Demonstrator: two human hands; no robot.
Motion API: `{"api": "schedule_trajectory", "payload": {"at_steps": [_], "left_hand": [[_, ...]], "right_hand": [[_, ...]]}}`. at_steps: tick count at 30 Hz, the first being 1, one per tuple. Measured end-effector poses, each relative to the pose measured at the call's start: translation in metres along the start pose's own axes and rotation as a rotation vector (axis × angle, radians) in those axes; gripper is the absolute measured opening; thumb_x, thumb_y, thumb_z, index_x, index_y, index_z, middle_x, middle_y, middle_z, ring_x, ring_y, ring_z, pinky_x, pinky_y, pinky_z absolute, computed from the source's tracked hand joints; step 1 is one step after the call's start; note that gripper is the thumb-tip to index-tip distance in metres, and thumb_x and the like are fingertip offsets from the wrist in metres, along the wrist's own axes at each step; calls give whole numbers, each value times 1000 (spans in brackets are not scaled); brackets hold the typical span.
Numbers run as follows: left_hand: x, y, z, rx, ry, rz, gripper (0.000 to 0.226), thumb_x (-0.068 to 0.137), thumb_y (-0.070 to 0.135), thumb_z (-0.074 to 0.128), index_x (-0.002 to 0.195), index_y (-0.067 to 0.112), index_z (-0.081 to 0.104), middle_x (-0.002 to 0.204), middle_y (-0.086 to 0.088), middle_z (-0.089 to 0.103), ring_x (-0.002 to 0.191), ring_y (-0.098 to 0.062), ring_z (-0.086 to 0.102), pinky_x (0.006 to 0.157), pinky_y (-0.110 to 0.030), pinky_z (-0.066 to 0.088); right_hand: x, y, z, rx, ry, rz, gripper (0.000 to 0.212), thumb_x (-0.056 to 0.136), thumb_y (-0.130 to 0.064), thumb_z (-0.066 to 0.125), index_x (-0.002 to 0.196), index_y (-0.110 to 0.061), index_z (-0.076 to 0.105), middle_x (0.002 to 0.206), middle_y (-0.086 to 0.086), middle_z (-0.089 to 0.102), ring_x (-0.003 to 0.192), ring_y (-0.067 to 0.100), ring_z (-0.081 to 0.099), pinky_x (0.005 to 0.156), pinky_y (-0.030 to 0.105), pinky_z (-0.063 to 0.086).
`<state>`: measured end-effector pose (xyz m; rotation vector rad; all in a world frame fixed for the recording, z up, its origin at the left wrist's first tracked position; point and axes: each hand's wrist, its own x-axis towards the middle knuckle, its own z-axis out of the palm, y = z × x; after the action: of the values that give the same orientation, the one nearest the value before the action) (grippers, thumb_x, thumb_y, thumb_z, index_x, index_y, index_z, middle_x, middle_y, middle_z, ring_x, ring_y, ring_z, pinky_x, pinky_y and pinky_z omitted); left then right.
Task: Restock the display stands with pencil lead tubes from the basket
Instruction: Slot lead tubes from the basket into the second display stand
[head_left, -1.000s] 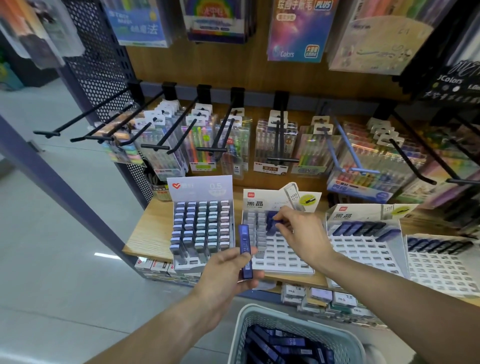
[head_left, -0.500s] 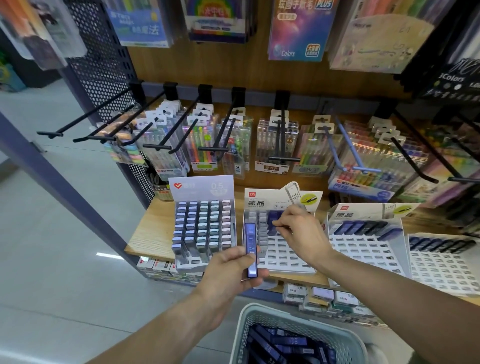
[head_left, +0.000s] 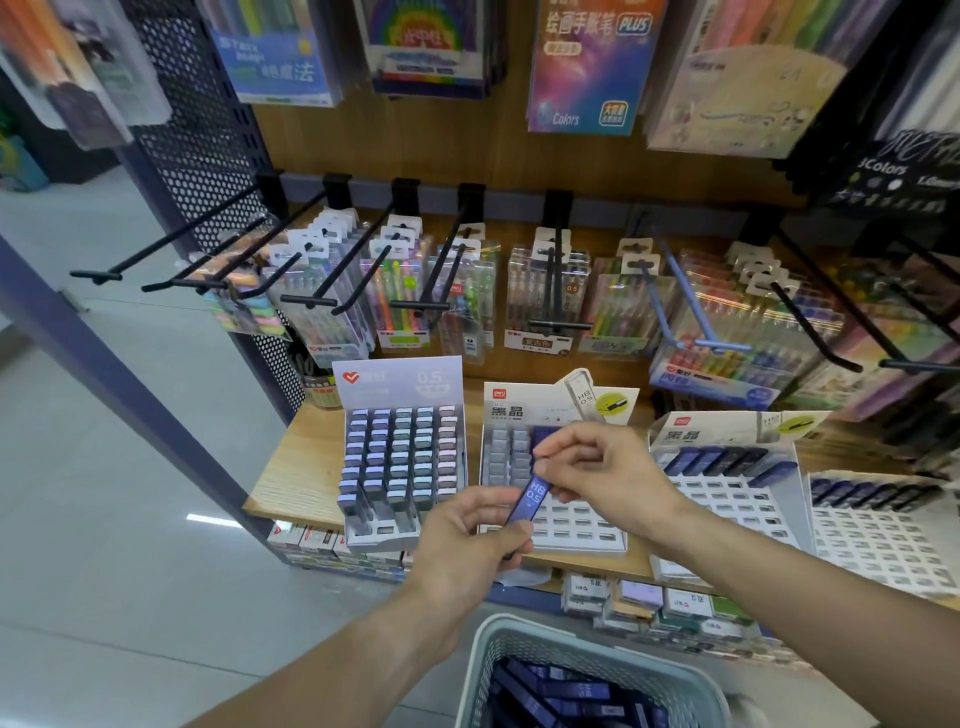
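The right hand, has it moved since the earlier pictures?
Yes. The right hand has come back from the top rows of the middle display stand toward the person, and now pinches the upper end of the blue lead tube.

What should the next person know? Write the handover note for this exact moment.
Left hand: holds the lower end of one blue lead tube.
Right hand: pinches the same tube's upper end; handoff is midway.
Basket: below, with many blue tubes inside.
Done: middle stand has a few blue tubes at the top; the two right stands each have one top row.
Left: most slots in those three stands are empty. Seat this tube, then refill from the basket.
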<state>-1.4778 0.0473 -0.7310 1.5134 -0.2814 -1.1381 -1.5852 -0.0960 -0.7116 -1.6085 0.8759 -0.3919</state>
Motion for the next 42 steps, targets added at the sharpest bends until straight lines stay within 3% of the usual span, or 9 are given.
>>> {"api": "schedule_trajectory", "payload": {"at_steps": [5,10,13,15,19,24,32,42], "left_hand": [[1,1,6,110,5,66,30,87,2,78,110,19,72,102,-7,75,86,-22,75,89,-42,61],[7,2,4,635,25,339,40,97,15,67,131,32,56,130,10,60,114,-2,60,105,-26,49],[9,1,2,1031,-3,534,56,100,9,56,150,29,42,151,12,40,139,-8,41,116,-18,29],[11,0,2,1208,-60,614,68,98,4,53,158,26,29,164,9,21,152,-11,18,121,-21,18],[20,-11,-1,1424,-142,636,83,96,0,52,163,21,8,171,3,-3,157,-14,-9,126,-28,14],[27,-17,-2,1523,-166,572,91,93,0,50,163,17,-6,170,-1,-11,156,-17,-12,128,-32,5],[28,-18,-5,1581,-192,585,89,95,5,48,162,14,-10,170,-5,-15,156,-20,-14,128,-33,-1],[33,-23,-8,1573,-213,560,92,96,10,52,161,17,-12,169,-2,-18,156,-20,-16,129,-39,10]], "right_hand": [[-3,3,-17,64,76,7,23,78,2,82,96,-8,71,84,13,75,77,26,73,75,30,60],[12,18,-32,-236,353,-118,20,79,-9,84,86,-21,70,77,-3,72,69,6,69,71,19,58],[17,32,-33,-462,384,-236,20,84,-11,80,87,-26,66,79,-13,68,72,0,65,69,13,55],[19,40,-31,-588,369,-289,20,86,-12,77,91,-27,65,80,-15,67,72,-1,65,71,16,56],[25,49,-28,-680,360,-364,17,86,-10,76,94,-22,67,87,-11,66,76,3,65,74,28,59],[33,56,-26,-753,316,-375,18,86,-8,74,95,-21,67,93,-9,67,79,7,65,76,32,59],[41,58,-24,-749,282,-384,18,86,-6,74,97,-20,72,95,-8,69,82,7,66,80,29,59],[38,61,-25,-787,245,-289,21,88,-7,71,105,-18,75,99,-1,75,86,14,69,85,35,58]]}}
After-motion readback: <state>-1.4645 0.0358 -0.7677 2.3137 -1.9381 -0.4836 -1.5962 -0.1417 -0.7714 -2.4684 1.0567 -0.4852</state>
